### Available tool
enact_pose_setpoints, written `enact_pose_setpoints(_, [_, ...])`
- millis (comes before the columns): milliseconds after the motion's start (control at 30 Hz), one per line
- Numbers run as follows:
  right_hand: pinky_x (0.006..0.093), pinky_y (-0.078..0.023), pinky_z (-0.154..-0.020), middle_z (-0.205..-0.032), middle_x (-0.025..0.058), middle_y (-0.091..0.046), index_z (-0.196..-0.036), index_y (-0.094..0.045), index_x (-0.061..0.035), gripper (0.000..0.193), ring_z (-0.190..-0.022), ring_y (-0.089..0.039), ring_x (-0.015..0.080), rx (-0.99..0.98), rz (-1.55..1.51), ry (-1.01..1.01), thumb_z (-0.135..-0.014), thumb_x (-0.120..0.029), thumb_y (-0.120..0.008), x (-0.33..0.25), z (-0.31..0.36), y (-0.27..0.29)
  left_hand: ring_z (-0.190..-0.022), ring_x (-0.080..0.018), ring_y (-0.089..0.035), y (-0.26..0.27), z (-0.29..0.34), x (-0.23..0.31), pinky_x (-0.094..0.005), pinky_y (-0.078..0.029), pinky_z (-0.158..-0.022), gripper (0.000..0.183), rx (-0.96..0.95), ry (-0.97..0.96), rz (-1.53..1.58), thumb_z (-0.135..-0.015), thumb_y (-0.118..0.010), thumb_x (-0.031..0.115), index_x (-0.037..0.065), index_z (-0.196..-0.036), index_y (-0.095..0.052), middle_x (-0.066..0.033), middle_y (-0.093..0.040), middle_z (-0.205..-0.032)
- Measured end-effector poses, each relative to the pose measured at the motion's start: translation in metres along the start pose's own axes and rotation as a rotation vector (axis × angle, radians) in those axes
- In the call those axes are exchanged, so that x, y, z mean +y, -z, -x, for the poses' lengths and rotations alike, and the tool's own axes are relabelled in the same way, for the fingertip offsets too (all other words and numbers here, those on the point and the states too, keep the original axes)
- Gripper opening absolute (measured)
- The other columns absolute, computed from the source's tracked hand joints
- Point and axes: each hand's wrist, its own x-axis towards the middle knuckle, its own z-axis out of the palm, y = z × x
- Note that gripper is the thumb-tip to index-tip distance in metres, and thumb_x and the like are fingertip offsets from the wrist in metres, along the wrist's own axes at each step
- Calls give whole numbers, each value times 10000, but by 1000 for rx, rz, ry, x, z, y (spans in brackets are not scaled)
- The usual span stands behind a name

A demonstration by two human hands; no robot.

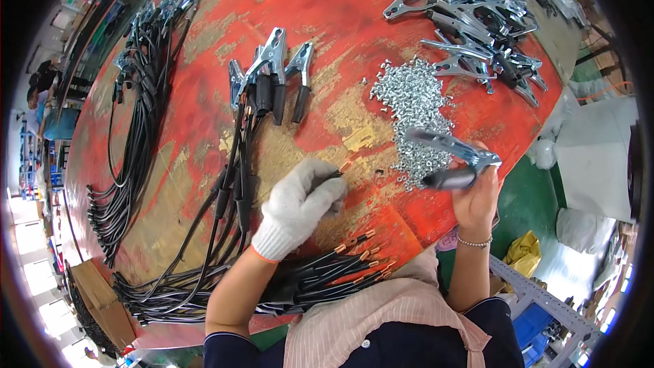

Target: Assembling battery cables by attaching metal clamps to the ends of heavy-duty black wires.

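Observation:
My left hand [300, 201], in a white knit glove, is closed on the end of a black cable; its copper tip [345, 165] pokes out past the fingers. Held up in my bare right hand [475, 197] is a silver spring clamp [455, 145] with a dark handle sleeve, slightly blurred. Beneath and beyond that clamp lies a heap of small silver screws and nuts [412, 95]. Ahead of my left hand rest several clamps [272, 61] with black sleeves, joined to black cables [238, 170]. Other cables with bare copper lugs [334, 272] lie between my left forearm and my body.
Loose spring clamps [477, 20] are piled at the far right of the worn red table [306, 0]. A long bundle of black cables with clamps [146, 95] lies at left. A cardboard box [102, 300] stands by the near left edge. Another person [58, 123] is far left.

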Motion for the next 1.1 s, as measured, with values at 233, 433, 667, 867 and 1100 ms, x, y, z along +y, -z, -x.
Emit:
enact_pose_setpoints(233, [519,-515,-963,-1162,238,-587,-1197,-441,30,480,-1140,-595,404,-150,356,-21,-1004,-407,-489,8,1,-39,-648,-59,-531,-9,10,-3,-224,-435,-574,154,-120,-14,-170,-925,-595,125,6,-1021,-577,-23,-619,-793])
enact_pose_setpoints(433, [523,-547,-898,-1078,239,-619,-1180,-445,44,572,-1028,-653,408,-254,493,-38,-964,-477,-538,1,8,-68,-616,-71,-574,-16,12,5,-251,-464,-579,274,-77,-17,-439,-878,-697,291,27,-933,-653,-28,-641,-691])
enact_pose_setpoints(667, [498,-542,-900,-1067,232,-635,-1159,-462,40,626,-1023,-663,375,-268,528,-61,-904,-508,-624,-3,15,-82,-589,-78,-587,-17,11,3,-253,-467,-561,329,-78,7,-440,-877,-704,359,33,-906,-672,-36,-645,-661])
enact_pose_setpoints(867, [492,-541,-897,-1062,236,-641,-1153,-466,39,625,-1026,-663,377,-239,532,-57,-901,-510,-628,-4,17,-86,-587,-74,-583,-18,11,4,-251,-468,-562,319,-76,3,-430,-884,-695,355,38,-910,-682,-30,-642,-653])
enact_pose_setpoints(1100, [418,-517,-906,-1085,219,-645,-1156,-466,30,538,-1057,-655,332,-251,499,-42,-934,-435,-619,-3,20,-82,-636,-95,-607,-21,11,12,-270,-484,-596,250,-86,82,-474,-897,-673,279,30,-926,-674,-44,-653,-696])
